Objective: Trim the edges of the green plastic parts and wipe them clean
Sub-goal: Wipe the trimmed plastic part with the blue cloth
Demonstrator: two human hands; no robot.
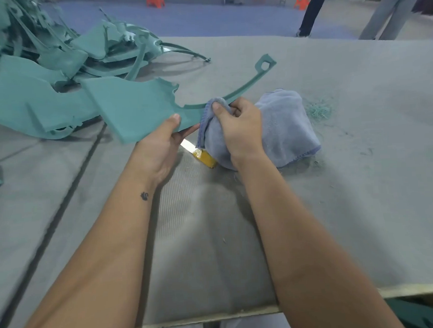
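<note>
Plastic of this kind looks thin and light: the green part [138,110], held just left of the frame's centre, is a broad flat panel that runs out into a long, narrow curved arm ending in a small loop toward the upper right. The left hand [160,146] has a grip on the panel's near edge, thumb on top and fingers beneath, and carries it clear of the surface [360,182]. The right hand [238,128] is clenched on a fold of the blue cloth [283,126], pinching it round the root of the arm, while the rest of the cloth lies bunched on the surface to the right. Judging by its shape, the panel should stay fairly stiff, but the slender arm probably flexes and could bend or snap if pulled hard, so the wide panel is the safer place to hold. A knife [200,153] with a yellow handle lies under the hands, partly hidden by the cloth. More green parts [56,51] are heaped in the upper left, and green shavings [317,111] lie beside the cloth.
</note>
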